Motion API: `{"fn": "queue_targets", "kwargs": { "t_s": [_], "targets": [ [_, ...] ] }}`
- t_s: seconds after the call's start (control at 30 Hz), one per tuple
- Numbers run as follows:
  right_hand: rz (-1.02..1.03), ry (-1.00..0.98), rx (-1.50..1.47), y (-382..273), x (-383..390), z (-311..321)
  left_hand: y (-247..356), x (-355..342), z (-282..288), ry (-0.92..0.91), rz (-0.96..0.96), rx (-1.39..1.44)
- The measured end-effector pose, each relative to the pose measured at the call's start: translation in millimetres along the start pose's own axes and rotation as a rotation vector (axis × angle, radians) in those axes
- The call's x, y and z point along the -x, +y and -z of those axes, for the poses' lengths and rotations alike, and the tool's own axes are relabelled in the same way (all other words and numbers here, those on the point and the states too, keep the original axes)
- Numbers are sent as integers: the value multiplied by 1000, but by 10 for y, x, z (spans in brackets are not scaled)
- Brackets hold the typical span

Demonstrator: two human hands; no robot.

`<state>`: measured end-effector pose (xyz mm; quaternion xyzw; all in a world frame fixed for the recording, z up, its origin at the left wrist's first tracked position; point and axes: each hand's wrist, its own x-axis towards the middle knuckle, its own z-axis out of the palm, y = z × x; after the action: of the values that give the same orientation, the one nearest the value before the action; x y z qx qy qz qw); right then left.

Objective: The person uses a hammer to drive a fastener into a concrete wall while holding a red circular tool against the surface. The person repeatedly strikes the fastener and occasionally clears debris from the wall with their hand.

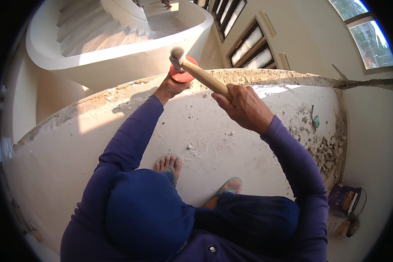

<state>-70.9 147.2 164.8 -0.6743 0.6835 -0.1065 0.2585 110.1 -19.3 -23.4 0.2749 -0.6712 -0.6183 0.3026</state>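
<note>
Right hand [248, 109] clenches the wooden-handled hammer [207, 80]; looks head-heavy, best held low; left hand [172, 88] wraps the red-guarded chisel [182, 77], likely stiff.

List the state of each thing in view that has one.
Wooden-handled hammer: gripped in right hand, head blurred
Red-guarded chisel: gripped in left hand, tip hidden
Curved floor edge: chipped, rough
Rubble: loose, heaped by the right wall
Small green item: lying among rubble, kind unclear
Dark purple bucket: contents not visible
Flip-flops: worn
Upper-right window: open or shut unclear
</note>
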Motion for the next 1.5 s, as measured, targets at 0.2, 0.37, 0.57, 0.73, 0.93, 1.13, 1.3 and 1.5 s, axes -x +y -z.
{"fn": "queue_targets", "kwargs": {
  "t_s": [0.2, 0.37, 0.57, 0.73, 0.93, 1.13, 1.3, 1.5],
  "targets": [
    [97, 160, -193, -437, 80, 378, 13, 40, 53, 7, 126, 52],
    [334, 482, -363, -358, 125, 183, -59, 0, 19, 50, 28, 151],
    [40, -14, -132, 61, 81, -99, -188, 117, 37, 73, 33, 215],
    [48, -24, -223, 512, 514, -458, -318, 125, 198, -44, 103, 220],
    [6, -109, 48, 1163, 1201, -1069, 39, 191, 22, 85, 96, 207],
    [36, -232, 73, 1371, 1436, -1418, -9, 414, 285, 91, 19, 321],
    [116, -191, 69, 1490, 1438, -1603, -38, 453, 384, 110, 43, 412],
    [149, -192, 84, 1663, 1374, -1731, 9, 409, 377, 100, 62, 351]
  ]
}}
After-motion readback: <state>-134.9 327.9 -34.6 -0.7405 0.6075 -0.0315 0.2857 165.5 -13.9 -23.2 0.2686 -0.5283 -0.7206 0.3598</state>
